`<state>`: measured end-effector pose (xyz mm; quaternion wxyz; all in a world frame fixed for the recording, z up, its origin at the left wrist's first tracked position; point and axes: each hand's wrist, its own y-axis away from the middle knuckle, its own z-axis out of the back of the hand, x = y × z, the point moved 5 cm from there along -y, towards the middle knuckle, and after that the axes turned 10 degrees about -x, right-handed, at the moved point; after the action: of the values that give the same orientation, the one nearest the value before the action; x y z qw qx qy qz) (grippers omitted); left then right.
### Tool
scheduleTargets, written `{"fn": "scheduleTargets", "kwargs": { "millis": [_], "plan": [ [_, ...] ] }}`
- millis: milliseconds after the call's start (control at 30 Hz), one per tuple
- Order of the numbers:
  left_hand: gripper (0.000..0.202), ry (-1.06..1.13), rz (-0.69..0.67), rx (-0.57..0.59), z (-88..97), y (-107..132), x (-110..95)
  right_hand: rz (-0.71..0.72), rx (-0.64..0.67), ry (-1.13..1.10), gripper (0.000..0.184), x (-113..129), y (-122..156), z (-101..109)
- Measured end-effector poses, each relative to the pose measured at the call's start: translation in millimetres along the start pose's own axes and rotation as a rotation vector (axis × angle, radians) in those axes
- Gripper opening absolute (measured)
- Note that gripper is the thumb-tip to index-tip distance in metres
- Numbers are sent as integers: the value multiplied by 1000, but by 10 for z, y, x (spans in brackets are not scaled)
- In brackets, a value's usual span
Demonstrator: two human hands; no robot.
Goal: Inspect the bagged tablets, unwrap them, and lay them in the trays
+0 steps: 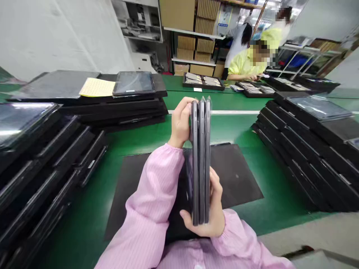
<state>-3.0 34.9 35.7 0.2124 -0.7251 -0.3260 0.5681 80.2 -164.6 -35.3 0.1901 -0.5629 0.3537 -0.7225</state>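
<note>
Head view: three slim tablets [201, 164] bunched together, standing on edge, held up above the black mat [238, 175] on the green counter [126, 144]. Left hand [180, 121] clamped on the upper end, fingers wrapped over the far side. Right hand [214, 218] cups the lower end, thumb on the left side, also gripping. Black tray stack [70, 160] at left, another tray pile [303, 149] at right, both well apart from the hands. Rear left: yellow sheet [97, 87] beside a flat-lying screen [134, 83]. Co-worker in yellow [242, 63] across the counter, near shallow parts trays [203, 82].
</note>
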Motion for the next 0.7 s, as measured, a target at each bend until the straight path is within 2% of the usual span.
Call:
{"fn": "scheduleTargets", "kwargs": {
  "millis": [200,433,700],
  "plan": [
    [34,-40,-3,20,29,14,-49,-2,0,29,94,-7,6,35],
    [36,-60,80,26,49,-12,111,-95,51,30,94,-75,-63,27],
    [41,-116,75,33,69,-13,166,-144,67,18,95,-116,-68,31]
  ]
}}
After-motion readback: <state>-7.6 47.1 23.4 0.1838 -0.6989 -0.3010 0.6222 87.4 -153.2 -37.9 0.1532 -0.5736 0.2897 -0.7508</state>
